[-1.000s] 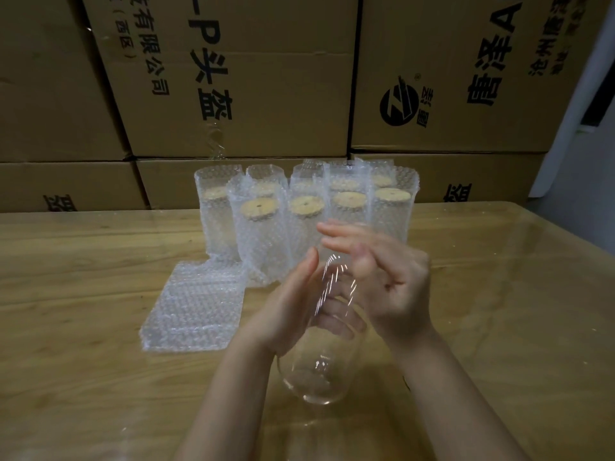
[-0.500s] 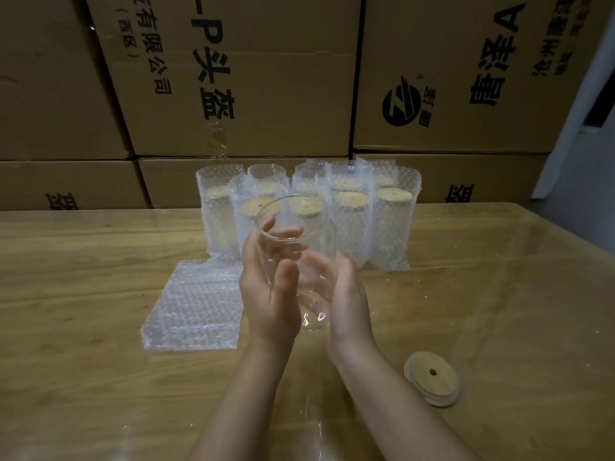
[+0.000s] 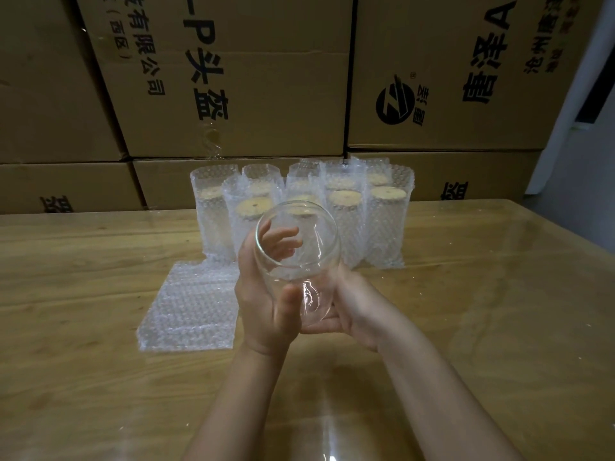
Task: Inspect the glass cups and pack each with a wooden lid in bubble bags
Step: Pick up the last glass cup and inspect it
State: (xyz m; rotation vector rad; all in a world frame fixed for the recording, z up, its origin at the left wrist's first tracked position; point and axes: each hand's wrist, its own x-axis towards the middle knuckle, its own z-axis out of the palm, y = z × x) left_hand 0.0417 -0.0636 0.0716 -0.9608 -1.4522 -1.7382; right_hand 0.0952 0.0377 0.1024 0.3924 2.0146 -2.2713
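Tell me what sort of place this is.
Probably a warehouse packing station: stacked printed cardboard cartons fill the back, bubble-bagged cups with wooden lids stand in rows on the wooden table, and a pile of empty bubble bags lies near them.

The left hand (image 3: pixel 263 304) shows its fingers (image 3: pixel 279 239) only through the glass cup (image 3: pixel 301 277), which warps them. The right hand (image 3: pixel 361 306) has its fingertips hidden under the cup. The rear wrapped cups (image 3: pixel 377 178) are half covered by the front row. The cardboard boxes (image 3: pixel 233 78) and their print run off the top edge. The number of stacked bubble bags (image 3: pixel 189 304) cannot be told.
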